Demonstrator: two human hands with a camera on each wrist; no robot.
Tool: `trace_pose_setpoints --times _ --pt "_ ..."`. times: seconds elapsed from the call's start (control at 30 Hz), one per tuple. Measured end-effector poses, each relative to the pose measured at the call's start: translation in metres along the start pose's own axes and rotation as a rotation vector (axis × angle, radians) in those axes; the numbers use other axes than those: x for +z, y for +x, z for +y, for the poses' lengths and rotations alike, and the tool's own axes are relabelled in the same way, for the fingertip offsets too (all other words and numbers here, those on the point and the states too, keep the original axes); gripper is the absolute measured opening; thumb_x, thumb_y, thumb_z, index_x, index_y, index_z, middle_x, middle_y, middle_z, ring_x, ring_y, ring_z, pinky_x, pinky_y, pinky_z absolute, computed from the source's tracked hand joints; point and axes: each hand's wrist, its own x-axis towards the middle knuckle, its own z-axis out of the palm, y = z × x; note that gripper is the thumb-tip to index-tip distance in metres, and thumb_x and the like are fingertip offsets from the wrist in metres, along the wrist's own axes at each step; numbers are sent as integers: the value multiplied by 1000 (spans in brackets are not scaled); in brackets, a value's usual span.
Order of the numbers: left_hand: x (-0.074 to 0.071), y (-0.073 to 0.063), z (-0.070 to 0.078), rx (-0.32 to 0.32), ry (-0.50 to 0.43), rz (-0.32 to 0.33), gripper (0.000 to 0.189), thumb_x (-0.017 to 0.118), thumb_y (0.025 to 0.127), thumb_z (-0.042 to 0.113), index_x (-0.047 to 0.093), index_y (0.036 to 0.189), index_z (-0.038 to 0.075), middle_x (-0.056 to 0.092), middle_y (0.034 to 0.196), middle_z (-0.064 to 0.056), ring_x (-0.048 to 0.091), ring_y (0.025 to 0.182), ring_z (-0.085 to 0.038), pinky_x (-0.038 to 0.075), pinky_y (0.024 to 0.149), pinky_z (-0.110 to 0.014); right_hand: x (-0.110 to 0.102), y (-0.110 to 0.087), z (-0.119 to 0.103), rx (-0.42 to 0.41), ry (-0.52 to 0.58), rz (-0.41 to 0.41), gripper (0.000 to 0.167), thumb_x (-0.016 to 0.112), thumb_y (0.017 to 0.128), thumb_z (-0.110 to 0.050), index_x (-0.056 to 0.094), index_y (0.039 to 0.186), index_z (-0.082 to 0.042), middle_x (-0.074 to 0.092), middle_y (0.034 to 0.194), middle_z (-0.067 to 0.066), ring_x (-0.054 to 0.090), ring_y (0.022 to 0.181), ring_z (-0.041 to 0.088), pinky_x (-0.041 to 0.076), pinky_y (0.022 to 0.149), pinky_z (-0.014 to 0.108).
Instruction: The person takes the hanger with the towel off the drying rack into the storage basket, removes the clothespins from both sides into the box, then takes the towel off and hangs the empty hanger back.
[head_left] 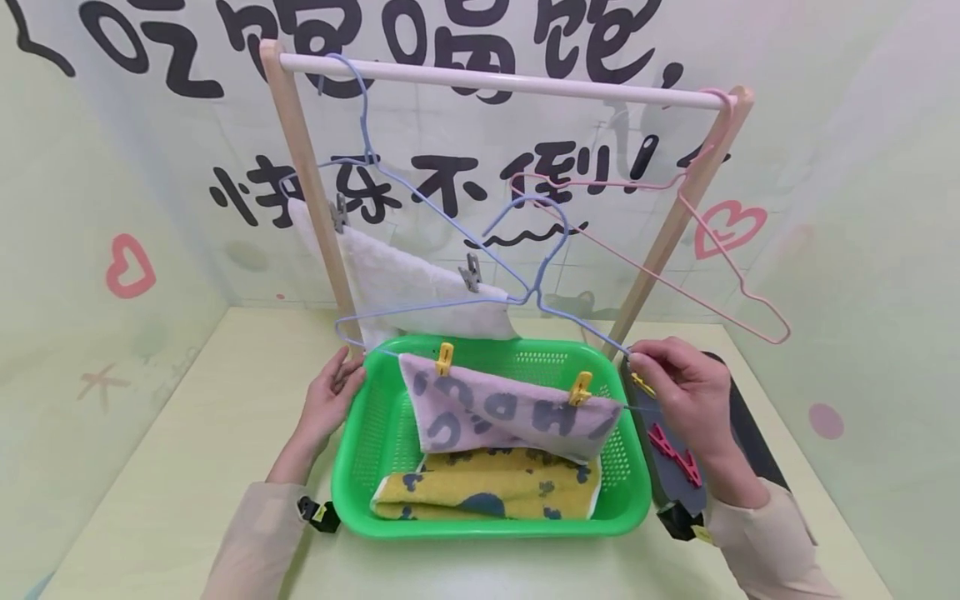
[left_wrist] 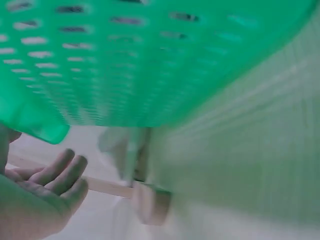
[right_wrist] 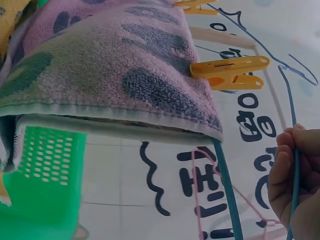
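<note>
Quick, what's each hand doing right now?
Left hand: open, holding nothing, beside the green basket.
Right hand: closed, pinching one end of the blue hanger with the lilac towel.

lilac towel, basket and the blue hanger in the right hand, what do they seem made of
Lilac towel: matte terry cloth, probably cotton; looped pile shows in the right wrist view.
Basket: most likely moulded plastic, smooth and slightly shiny, with regular slots through its walls.
Hanger: perhaps plastic-coated wire, judging by its thin, bent, smooth blue rod; the core is hidden.
</note>
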Motion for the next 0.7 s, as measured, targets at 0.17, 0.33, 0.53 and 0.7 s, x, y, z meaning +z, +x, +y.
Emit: trace_pose_setpoints --times 0.17,0.33,0.53,0.7 --pt "-1 -9 21 184 -244 55 44 44 101 18 40 133 -12 61 123 -10 57 109 -6 41 100 -19 8 -10 8 43 9 -33 21 62 73 26 66 84 8 63 75 5 52 61 6 44 54 11" --pt "-3 -22 41 306 -570 -86 35 38 103 18 58 117 -8 70 100 -5 66 95 -14 51 89 -28 15 -16 15 92 2 -56 20 62 74 24 66 84 7 62 70 7 53 58 7 44 51 12" --pt "-7 -40 48 254 -507 -114 29 39 103 17 65 100 4 72 91 -4 69 84 -14 55 80 -26 19 -22 21 219 -43 -88 6 65 81 12 66 83 6 61 69 9 53 56 9 44 50 12" --pt "-16 -58 47 180 -381 -136 27 41 102 16 65 92 11 72 85 1 69 79 -10 56 77 -25 20 -29 24 265 -65 -154 5 66 82 9 67 84 4 62 68 9 52 55 8 44 49 13"
